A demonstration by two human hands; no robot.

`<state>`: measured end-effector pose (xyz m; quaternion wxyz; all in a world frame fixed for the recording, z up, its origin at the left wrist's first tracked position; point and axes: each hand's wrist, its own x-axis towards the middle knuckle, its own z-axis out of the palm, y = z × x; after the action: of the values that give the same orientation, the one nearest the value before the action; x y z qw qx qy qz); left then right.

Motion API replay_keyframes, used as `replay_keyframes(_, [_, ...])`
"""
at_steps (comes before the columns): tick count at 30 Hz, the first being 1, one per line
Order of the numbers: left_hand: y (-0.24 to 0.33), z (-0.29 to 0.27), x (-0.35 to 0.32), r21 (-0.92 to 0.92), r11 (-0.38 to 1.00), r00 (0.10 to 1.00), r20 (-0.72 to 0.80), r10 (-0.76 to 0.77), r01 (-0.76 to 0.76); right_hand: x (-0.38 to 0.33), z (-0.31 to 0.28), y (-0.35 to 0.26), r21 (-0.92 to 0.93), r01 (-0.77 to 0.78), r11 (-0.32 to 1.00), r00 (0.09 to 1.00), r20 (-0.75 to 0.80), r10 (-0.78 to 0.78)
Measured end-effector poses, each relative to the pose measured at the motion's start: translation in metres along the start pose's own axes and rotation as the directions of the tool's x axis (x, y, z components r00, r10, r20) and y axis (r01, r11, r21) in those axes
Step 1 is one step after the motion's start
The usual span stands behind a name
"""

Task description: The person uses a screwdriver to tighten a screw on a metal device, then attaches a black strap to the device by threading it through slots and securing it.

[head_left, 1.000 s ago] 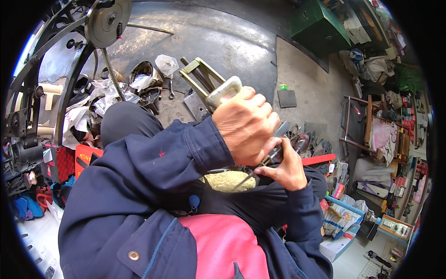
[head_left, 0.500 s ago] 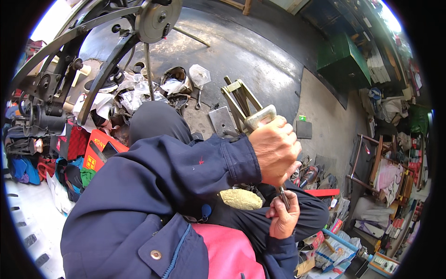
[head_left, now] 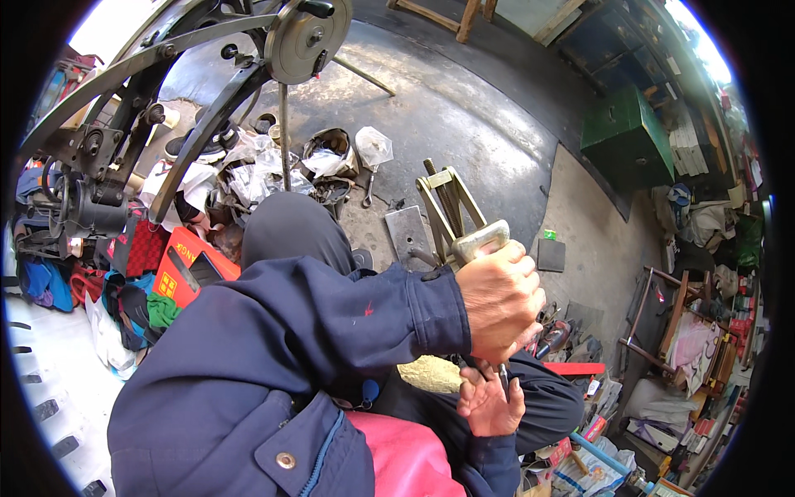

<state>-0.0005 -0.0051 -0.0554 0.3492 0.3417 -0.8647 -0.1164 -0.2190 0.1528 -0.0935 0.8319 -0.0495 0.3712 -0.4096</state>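
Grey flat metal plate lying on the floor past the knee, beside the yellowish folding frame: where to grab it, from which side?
Take the metal plate by its near short edge, coming from above and from the person's side. It lies flat on the concrete, so it offers only edges. The folding frame crowds its right edge, and the wrench and scrap lie beyond its far end. Probably tip one corner up first, then pinch.
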Motion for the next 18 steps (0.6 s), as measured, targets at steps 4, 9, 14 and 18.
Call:
replay_keyframes(4, [-0.001, 0.000, 0.001, 0.009, 1.000, 1.000, -0.003, 0.005, -0.005, 0.012, -0.009, 0.008, -0.188, 0.232, 0.954, 0.970, -0.031, -0.242])
replay_keyframes(9, [-0.002, 0.001, 0.000, 0.020, 1.000, 1.000, -0.016, 0.008, -0.008, 0.036, -0.025, 0.036, -0.896, 0.383, 0.223, 0.678, 0.109, -0.727])
replay_keyframes(14, [-0.001, 0.001, 0.000, 0.002, 1.000, 1.000, -0.013, -0.014, 0.014, 0.039, -0.044, 0.024, -0.641, 0.181, 0.746, 0.892, -0.213, -0.400])
replay_keyframes(18, [0.000, 0.000, -0.001, 0.012, 1.000, 1.000, -0.011, -0.011, 0.011, 0.028, -0.043, 0.011, -0.045, -0.122, 0.992, 0.992, -0.025, 0.121])
